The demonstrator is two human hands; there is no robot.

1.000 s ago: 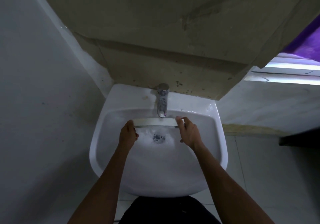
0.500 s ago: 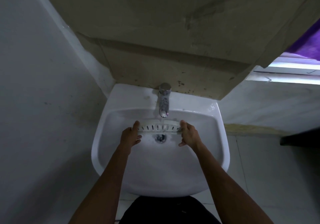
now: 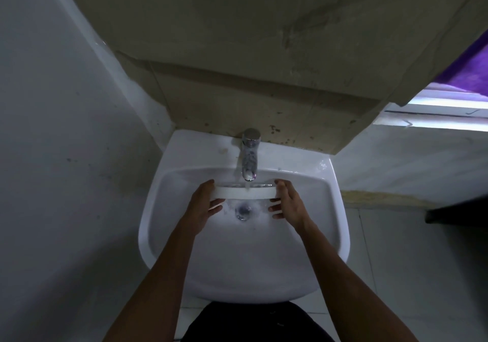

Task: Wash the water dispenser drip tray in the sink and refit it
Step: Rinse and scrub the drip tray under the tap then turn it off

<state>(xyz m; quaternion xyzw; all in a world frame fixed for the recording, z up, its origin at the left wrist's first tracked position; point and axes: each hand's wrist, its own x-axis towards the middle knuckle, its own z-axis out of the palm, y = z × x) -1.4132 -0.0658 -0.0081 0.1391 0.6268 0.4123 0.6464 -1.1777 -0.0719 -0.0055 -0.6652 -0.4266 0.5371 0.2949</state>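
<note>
Both hands hold a white tray by its ends under the running tap, over the sink drain: left hand and right hand clasped round it. Best to tilt it slowly so water sweeps every slot.

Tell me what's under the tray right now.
Below the tray lie the drain and wet sink basin. Both hands' curled fingers grip underneath. The tray's underside is hidden.
</note>
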